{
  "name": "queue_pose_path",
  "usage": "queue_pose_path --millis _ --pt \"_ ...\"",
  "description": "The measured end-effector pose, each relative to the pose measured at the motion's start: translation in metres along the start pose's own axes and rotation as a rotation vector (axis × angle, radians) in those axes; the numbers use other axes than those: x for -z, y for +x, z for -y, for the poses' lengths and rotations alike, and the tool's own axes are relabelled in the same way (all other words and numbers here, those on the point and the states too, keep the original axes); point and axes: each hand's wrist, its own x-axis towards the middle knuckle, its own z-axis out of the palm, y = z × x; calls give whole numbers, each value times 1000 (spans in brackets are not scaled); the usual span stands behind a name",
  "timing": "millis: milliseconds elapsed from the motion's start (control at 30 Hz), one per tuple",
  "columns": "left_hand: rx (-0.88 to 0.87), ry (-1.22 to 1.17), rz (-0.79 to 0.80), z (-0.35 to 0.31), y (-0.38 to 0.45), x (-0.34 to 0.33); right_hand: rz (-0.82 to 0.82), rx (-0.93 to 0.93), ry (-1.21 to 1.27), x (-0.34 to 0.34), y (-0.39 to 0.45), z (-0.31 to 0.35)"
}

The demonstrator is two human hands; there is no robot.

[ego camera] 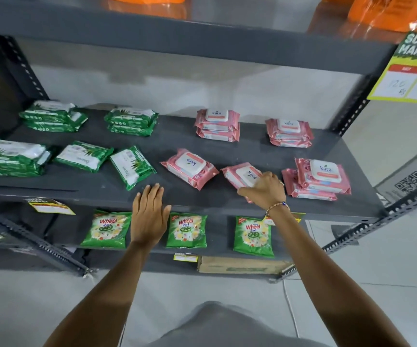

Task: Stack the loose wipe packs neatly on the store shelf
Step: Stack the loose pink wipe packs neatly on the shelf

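Your right hand (265,190) is down on a loose pink wipe pack (242,177) near the front edge of the shelf (172,144), right of the middle. Its fingers (246,191) curl over the pack's near end and touch it, but you cannot tell whether they have actually closed on it, since the hand hides that end. A beaded bracelet (277,207) sits on that wrist.

Your left hand (149,216) is flat and spread, fingers together and straight, holding nothing. Its fingertips reach the shelf's front edge, near the middle, just beside the corner of a loose green wipe pack (132,167).

A second loose pink pack (189,168) lies tilted between the green one and the pack under your right hand, apart from both. At the front right corner a pink stack (317,180) stands, its top pack shifted off the ones below. Two more pink stacks (218,125) (289,133) sit along the back edge, right of the middle.

On the left half, another single green pack (83,156) lies askew beside the loose green one. A green stack (12,157) sits at the front left, and two green stacks (53,116) (131,121) stand along the back edge.

On the shelf below, three green detergent pouches (106,229) (186,230) (253,236) stand in a row, the left hand partly covering the gap between the first two. A yellow price sign (412,78) hangs at the upper right.
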Motion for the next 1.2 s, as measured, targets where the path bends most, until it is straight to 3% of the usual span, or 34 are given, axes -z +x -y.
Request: queue_pose_path --millis 167,467,833,933,1033,1100,1200 --pt "-12 20 -41 4 3 -6 -204 55 75 19 -1 27" --pt "-59 42 -173 13 7 -21 8 364 108 -13 8 98" --pt "-78 8 -319 13 4 -32 91 423 -64 -34 9 123" --pt "67 -81 -335 -8 8 -17 220 403 -85 -21 13 124" --pt "239 -285 -276 -52 26 5 375 327 132 0 23 126" --pt "347 -560 -158 -80 46 26 491 220 308 8 35 123" --pt "572 -767 54 -102 76 48 682 100 387 7 47 110"
